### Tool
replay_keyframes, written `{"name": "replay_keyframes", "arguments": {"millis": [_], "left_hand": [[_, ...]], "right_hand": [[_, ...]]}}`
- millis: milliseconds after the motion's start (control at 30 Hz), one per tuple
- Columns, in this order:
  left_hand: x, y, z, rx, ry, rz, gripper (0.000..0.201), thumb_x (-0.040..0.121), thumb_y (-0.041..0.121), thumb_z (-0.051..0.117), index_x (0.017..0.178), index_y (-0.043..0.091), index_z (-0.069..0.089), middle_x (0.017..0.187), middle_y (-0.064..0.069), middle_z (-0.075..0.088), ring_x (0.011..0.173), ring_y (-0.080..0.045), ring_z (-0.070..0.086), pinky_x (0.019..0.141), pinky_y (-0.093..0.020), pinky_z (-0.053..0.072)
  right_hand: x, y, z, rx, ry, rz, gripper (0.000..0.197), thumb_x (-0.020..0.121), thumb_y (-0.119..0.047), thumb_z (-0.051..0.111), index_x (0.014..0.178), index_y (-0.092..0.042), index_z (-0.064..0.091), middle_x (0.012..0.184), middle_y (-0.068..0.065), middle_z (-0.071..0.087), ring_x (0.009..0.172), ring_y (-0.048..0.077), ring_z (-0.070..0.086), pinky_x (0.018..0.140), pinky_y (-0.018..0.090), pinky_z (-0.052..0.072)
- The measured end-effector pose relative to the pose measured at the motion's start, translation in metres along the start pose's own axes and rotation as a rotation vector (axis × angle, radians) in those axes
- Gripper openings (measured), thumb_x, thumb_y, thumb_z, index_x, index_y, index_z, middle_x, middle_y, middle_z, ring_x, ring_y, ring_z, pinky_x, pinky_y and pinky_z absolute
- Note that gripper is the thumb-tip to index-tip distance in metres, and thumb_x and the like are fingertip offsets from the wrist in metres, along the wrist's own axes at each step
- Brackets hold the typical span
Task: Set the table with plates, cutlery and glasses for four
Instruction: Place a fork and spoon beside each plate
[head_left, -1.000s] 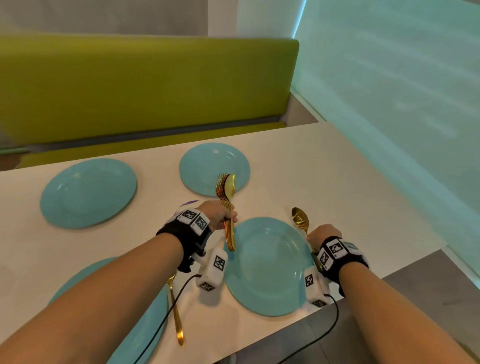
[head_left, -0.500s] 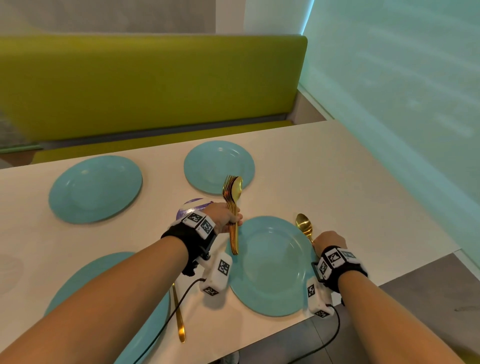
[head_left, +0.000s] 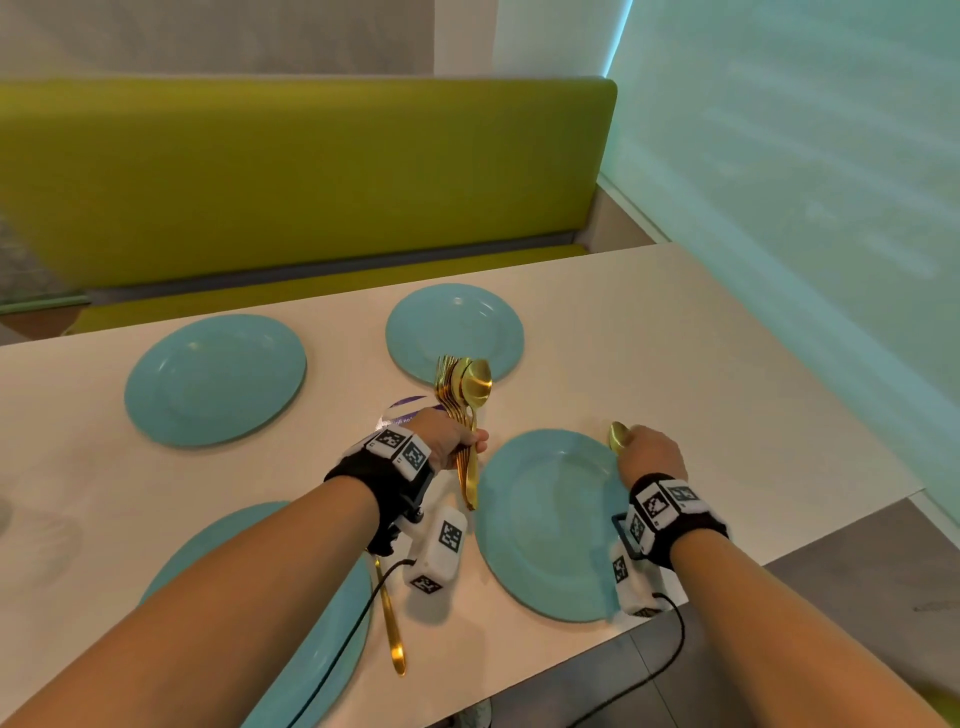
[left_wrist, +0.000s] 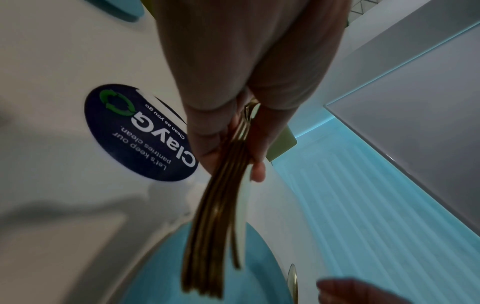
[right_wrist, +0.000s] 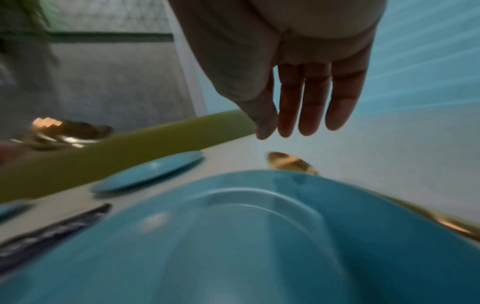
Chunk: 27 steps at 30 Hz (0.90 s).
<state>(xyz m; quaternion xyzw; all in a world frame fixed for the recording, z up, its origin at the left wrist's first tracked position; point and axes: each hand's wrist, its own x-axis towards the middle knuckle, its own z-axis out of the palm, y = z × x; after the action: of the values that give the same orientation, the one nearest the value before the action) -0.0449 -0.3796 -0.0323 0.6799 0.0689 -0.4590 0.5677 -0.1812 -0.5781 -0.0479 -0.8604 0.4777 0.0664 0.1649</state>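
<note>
So far four plates are lying on the table (head_left: 727, 364). Nearest, at the left, one plate (head_left: 332, 660) is sitting under the left arm with a gold piece (head_left: 392, 629) beside it. The near right plate (head_left: 550, 525) is getting its spoon (head_left: 618, 435), lying just beside its right rim. The right hand (head_left: 652, 454) is hovering above it, fingers (right_wrist: 311, 98) straight and released, holding nothing. The left hand (head_left: 449, 439) is clenching the cutlery bundle (head_left: 465, 410), forks and spoons fanning upward. Farther off, two plates (head_left: 215, 379) (head_left: 454, 330) are waiting bare. I judge most cutlery is still undealt, and no glasses are showing. A round sticker (left_wrist: 140, 131) is lying flat under the left hand, obstructing nothing; a green bench (head_left: 311, 171) is running behind.
</note>
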Motion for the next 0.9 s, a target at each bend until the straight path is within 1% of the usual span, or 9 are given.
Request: {"name": "replay_keyframes", "arguments": {"millis": [100, 167, 233, 333, 433, 533, 600, 733, 900], "left_hand": [[-0.011, 0.001, -0.011, 0.050, -0.006, 0.010, 0.009, 0.091, -0.009, 0.050, 0.099, -0.006, 0.054, 0.077, -0.006, 0.062, 0.040, -0.005, 0.059, 0.055, -0.021, 0.050], [-0.021, 0.002, -0.020, 0.114, -0.029, 0.008, 0.006, 0.091, -0.009, 0.051, 0.092, -0.008, 0.057, 0.068, -0.004, 0.064, 0.039, -0.006, 0.059, 0.046, -0.018, 0.050], [-0.030, 0.003, -0.033, 0.171, -0.048, 0.005, 0.014, 0.090, -0.010, 0.051, 0.079, -0.003, 0.057, 0.068, -0.006, 0.064, 0.051, -0.013, 0.062, 0.049, -0.021, 0.052], [-0.044, 0.005, -0.054, 0.277, -0.080, 0.011, 0.012, 0.089, -0.010, 0.053, 0.081, -0.002, 0.058, 0.073, -0.009, 0.062, 0.061, -0.015, 0.059, 0.047, -0.019, 0.052], [-0.056, 0.006, -0.075, 0.394, -0.104, 0.046, 0.010, 0.088, -0.007, 0.055, 0.085, 0.000, 0.062, 0.072, -0.007, 0.063, 0.062, -0.013, 0.061, 0.046, -0.017, 0.053], [-0.055, 0.004, -0.095, 0.424, -0.130, 0.048, 0.016, 0.087, -0.008, 0.057, 0.075, 0.003, 0.058, 0.063, -0.006, 0.065, 0.064, -0.015, 0.063, 0.058, -0.022, 0.056], [-0.054, 0.005, -0.105, 0.445, -0.137, 0.048, 0.014, 0.086, -0.007, 0.058, 0.076, 0.003, 0.059, 0.070, -0.008, 0.065, 0.067, -0.016, 0.064, 0.060, -0.022, 0.056], [-0.045, 0.011, -0.113, 0.517, -0.139, 0.063, 0.010, 0.085, -0.002, 0.062, 0.078, 0.003, 0.063, 0.078, -0.009, 0.067, 0.078, -0.020, 0.067, 0.088, -0.034, 0.055], [-0.025, 0.023, -0.112, 0.606, -0.123, 0.107, 0.005, 0.082, 0.005, 0.068, 0.079, 0.008, 0.066, 0.097, -0.014, 0.072, 0.099, -0.026, 0.070, 0.092, -0.037, 0.055]], "right_hand": [[-0.029, -0.050, -0.007, 0.081, 0.031, -0.215, 0.030, 0.092, -0.011, 0.049, 0.120, -0.011, 0.062, 0.124, 0.014, 0.059, 0.117, 0.031, 0.054, 0.096, 0.034, 0.042], [-0.053, -0.085, -0.008, 0.103, 0.023, -0.387, 0.028, 0.093, -0.013, 0.050, 0.118, -0.013, 0.064, 0.119, 0.012, 0.060, 0.113, 0.029, 0.055, 0.094, 0.033, 0.042], [-0.076, -0.116, -0.006, 0.085, -0.008, -0.537, 0.026, 0.093, -0.014, 0.052, 0.115, -0.014, 0.066, 0.117, 0.011, 0.061, 0.111, 0.027, 0.056, 0.093, 0.033, 0.043], [-0.102, -0.149, 0.003, -0.026, -0.089, -0.700, 0.028, 0.089, -0.015, 0.056, 0.115, -0.016, 0.066, 0.119, 0.008, 0.061, 0.112, 0.026, 0.055, 0.093, 0.036, 0.045], [-0.120, -0.167, 0.012, -0.120, -0.115, -0.762, 0.022, 0.088, -0.018, 0.058, 0.107, -0.016, 0.068, 0.112, 0.007, 0.064, 0.105, 0.026, 0.058, 0.086, 0.036, 0.049], [-0.129, -0.177, 0.018, -0.164, -0.129, -0.790, 0.020, 0.088, -0.019, 0.059, 0.105, -0.017, 0.069, 0.108, 0.007, 0.064, 0.102, 0.026, 0.059, 0.084, 0.037, 0.049], [-0.131, -0.183, 0.019, -0.193, -0.140, -0.821, 0.023, 0.089, -0.019, 0.057, 0.108, -0.016, 0.068, 0.112, 0.007, 0.063, 0.104, 0.026, 0.058, 0.087, 0.039, 0.049], [-0.125, -0.192, 0.023, -0.256, -0.160, -0.838, 0.023, 0.092, -0.018, 0.053, 0.108, -0.012, 0.069, 0.113, 0.008, 0.062, 0.104, 0.025, 0.057, 0.086, 0.036, 0.048], [-0.093, -0.201, 0.020, -0.301, -0.211, -0.871, 0.026, 0.093, -0.023, 0.051, 0.109, -0.017, 0.071, 0.110, 0.009, 0.062, 0.103, 0.025, 0.057, 0.087, 0.034, 0.046]]}}
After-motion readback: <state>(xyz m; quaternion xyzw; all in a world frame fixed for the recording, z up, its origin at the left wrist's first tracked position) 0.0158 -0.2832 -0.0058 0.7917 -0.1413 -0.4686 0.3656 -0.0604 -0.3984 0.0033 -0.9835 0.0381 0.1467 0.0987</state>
